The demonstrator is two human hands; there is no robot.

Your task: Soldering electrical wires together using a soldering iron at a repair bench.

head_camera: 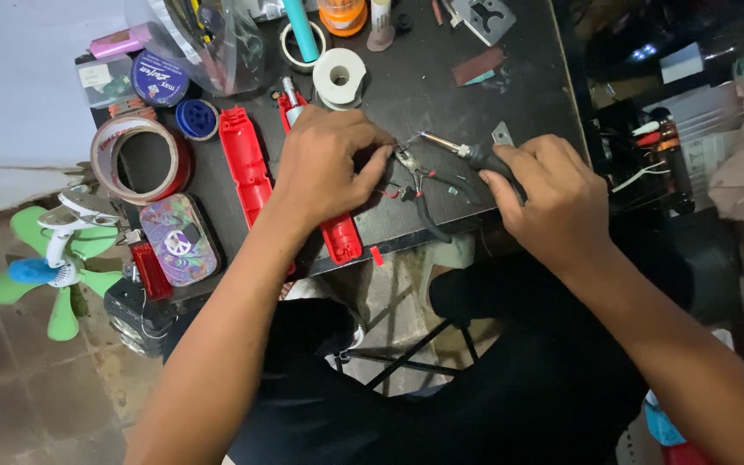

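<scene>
Two hands at table centre: left hand (325,164) pinches small wired part (406,159) beside red casing (337,228), right hand (553,194) at 3 o'clock grips soldering iron (458,148); keep tip steady on joint, wires clear.

Bare forearms, no sleeves; dark trousers (black, apparently) below.

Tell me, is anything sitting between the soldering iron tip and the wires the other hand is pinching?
Nothing visible. The soldering iron in the right hand points its tip straight at the wires pinched by the left hand.
</scene>
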